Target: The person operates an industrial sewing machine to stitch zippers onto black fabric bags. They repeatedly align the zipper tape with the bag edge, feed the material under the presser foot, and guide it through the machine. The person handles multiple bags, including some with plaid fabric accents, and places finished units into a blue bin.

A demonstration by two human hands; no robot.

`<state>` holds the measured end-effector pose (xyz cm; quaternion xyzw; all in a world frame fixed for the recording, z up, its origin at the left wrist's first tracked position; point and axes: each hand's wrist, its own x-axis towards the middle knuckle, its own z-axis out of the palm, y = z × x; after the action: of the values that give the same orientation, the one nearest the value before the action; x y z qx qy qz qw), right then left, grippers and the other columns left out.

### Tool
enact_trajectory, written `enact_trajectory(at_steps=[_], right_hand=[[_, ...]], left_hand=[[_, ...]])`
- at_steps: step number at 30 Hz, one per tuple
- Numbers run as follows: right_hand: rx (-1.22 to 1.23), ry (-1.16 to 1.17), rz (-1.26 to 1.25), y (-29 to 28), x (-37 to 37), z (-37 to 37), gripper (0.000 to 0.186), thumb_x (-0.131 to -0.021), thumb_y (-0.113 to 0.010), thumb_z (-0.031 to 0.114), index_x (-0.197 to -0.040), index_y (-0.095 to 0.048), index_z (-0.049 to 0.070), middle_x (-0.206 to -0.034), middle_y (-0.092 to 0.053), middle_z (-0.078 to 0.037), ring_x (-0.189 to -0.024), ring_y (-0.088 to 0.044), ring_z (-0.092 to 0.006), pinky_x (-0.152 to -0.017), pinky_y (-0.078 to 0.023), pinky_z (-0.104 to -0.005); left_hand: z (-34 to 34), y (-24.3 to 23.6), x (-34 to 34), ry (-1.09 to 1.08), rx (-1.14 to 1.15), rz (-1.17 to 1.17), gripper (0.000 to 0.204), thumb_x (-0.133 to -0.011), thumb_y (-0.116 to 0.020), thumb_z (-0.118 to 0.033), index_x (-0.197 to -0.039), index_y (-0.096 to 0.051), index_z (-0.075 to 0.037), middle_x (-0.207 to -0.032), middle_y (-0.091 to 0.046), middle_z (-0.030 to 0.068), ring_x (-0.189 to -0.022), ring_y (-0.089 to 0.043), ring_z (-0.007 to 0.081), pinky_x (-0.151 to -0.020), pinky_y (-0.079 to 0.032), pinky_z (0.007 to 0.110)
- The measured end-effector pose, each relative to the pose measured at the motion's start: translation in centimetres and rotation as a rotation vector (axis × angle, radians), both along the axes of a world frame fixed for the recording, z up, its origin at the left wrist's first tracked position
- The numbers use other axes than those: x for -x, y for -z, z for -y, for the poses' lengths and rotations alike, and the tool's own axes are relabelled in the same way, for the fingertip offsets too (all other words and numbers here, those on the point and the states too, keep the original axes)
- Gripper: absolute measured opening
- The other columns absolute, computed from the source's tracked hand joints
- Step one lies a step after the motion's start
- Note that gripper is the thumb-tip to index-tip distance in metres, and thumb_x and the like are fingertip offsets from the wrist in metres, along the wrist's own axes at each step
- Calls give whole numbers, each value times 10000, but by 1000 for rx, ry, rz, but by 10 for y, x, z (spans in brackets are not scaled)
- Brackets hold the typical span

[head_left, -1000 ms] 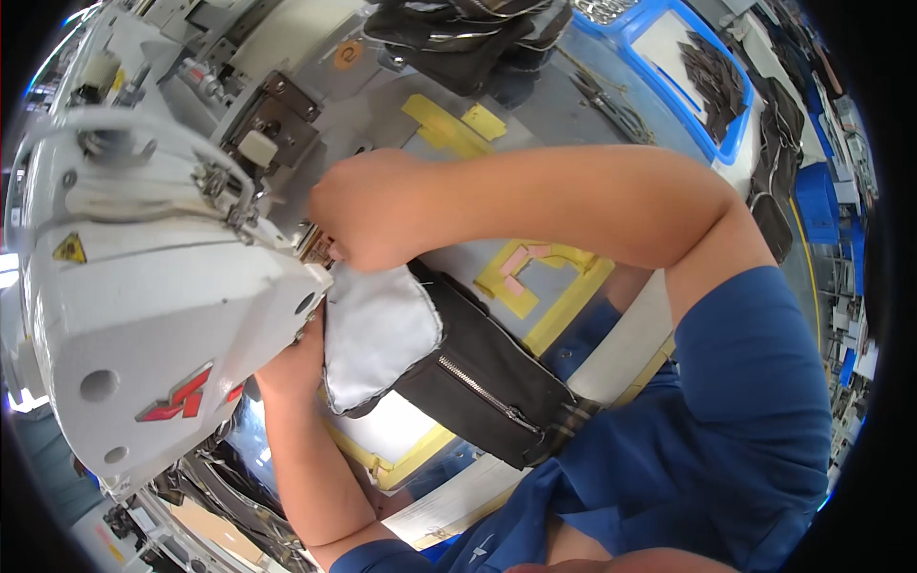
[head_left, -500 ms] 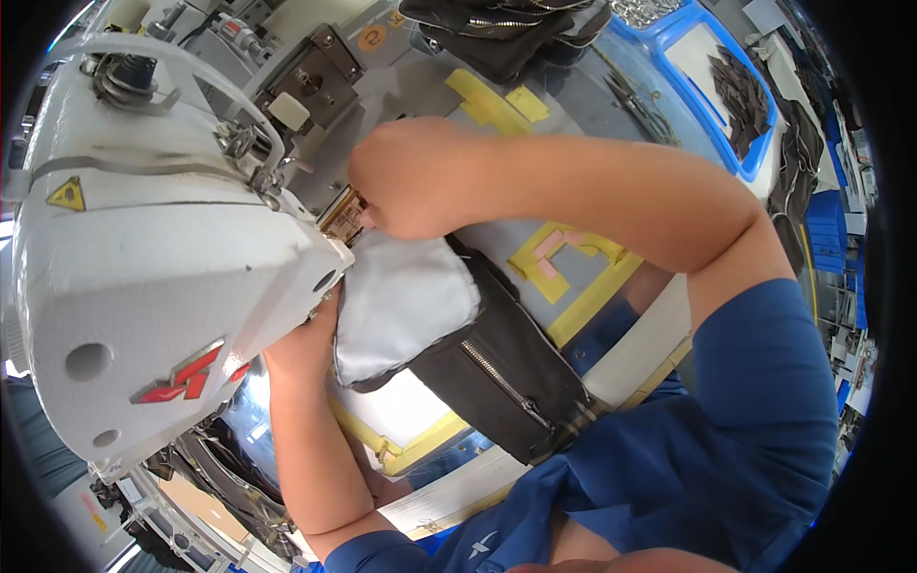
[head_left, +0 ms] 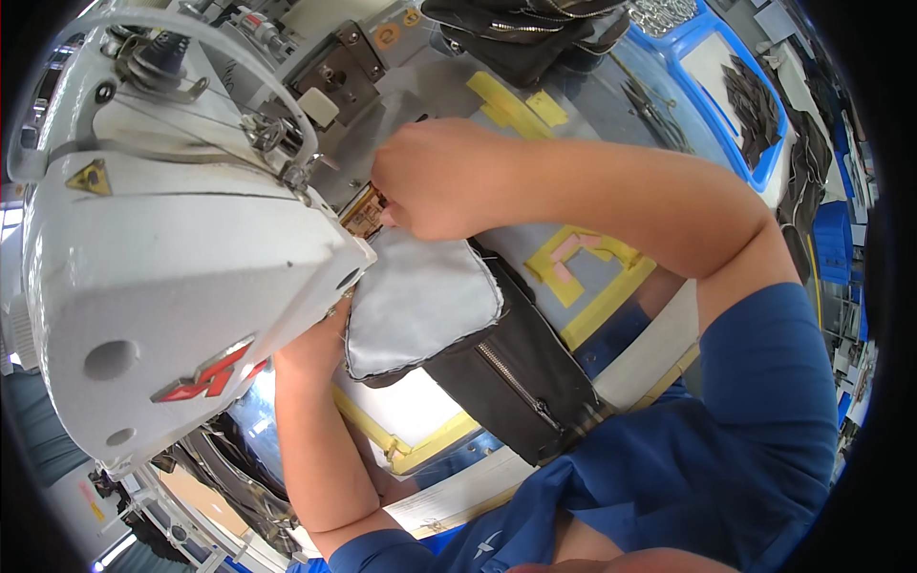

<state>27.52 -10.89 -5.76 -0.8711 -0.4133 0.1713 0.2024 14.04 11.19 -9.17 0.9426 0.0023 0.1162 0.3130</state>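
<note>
A white sewing machine head [head_left: 191,248] fills the left side. My right hand [head_left: 435,181] is closed beside the brass-coloured plate [head_left: 363,210] in its needle area, its fingertips curled out of sight at the upper edge of a pale lining piece [head_left: 420,301]. This lining lies on a black fabric bag body [head_left: 492,401] with a long zip, which stretches down to my shirt. My left hand [head_left: 315,334] reaches under the machine head along the lining's left edge; its fingers are hidden there.
Black zipped pieces [head_left: 521,38] are piled at the back. Scissors [head_left: 650,110] lie beside a blue-rimmed tray [head_left: 764,172] of dark strips, with metal parts [head_left: 664,14] above. Yellow tape guides [head_left: 583,325] mark the bed. More dark pieces [head_left: 802,191] hang at the right edge.
The whole view has shifted rightward in the picture, showing more of the machine's top. My hands and the fabric stay in much the same place beside the machine.
</note>
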Motion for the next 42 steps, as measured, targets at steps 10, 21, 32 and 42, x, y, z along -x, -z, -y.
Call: enact_trajectory(at_steps=[10,21,32,42], right_hand=[[3,13,-34,-5,0,4,326,-951,-675,296,-904,-749,-18,-866,-732,-228,-893,-720,-449,-786,-573,-537],[16,37,-14,-4,0,5,312,-940,-686,285,-897,-749,-16,-843,-734,-214,-871,-726,-437,-765,-578,-527],[20,5,-16,-5,2,1,325,-953,-665,305,-900,-751,-4,-862,-736,-207,-889,-724,-429,-775,-573,-522],[-51,19,-78,-1,-1,10,293,-912,-691,295,-873,-760,13,-857,-740,-200,-874,-716,-420,-774,-559,-507]], left_hand=[[-5,11,-5,117,-67,149,323,-796,-923,-73,-1057,-762,31,-980,-783,101,-849,-727,213,-820,-574,346],[-5,19,-7,85,-20,194,323,-793,-913,-46,-1070,-767,31,-982,-786,94,-859,-735,197,-808,-594,354],[-5,3,3,39,-7,-4,302,-855,-837,-61,-1131,-741,16,-983,-778,140,-898,-746,292,-828,-592,403],[54,-106,56,229,-369,-205,479,-765,-862,-167,-1167,-676,15,-1218,-678,225,-1087,-654,446,-924,-531,499]])
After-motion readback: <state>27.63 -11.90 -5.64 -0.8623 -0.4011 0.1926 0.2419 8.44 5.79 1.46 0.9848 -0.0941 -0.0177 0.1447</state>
